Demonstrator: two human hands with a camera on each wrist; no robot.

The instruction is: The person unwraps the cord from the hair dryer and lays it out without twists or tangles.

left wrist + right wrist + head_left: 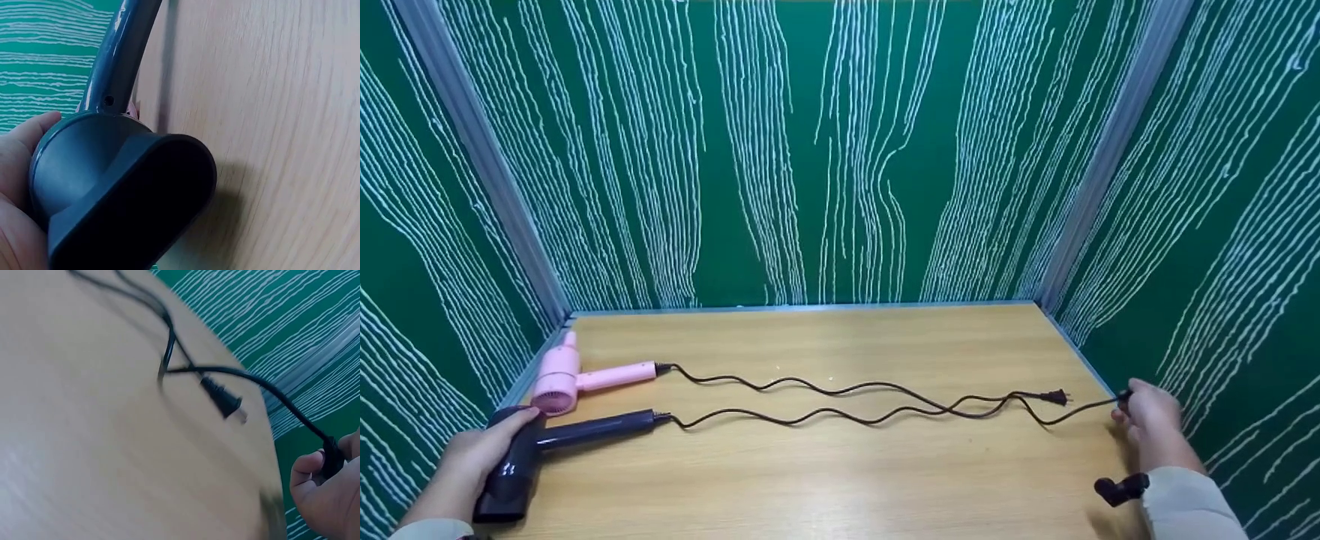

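My left hand [472, 457] grips the head of a dark, glossy hair dryer [514, 476] at the left of the table, its thumb over the top. In the left wrist view the flat, wide nozzle [140, 197] faces the camera, and the fingers beneath are hidden. Behind it lies a pink hair dryer [559, 379], its handle pointing right. Past the table's right edge, my right hand [1151, 416] pinches the black plug end [332, 460] of one cord, which rises off the table. The other cord's plug [1056, 397] lies loose on the tabletop, prongs to the right.
Two wavy black cords [810, 415] run across the wooden table [810, 487] and cross toward the right; which dryer each plug belongs to is hard to tell. Green walls [930, 150] with white streaks enclose the back and both sides, with grey posts [1080, 195] at the corners.
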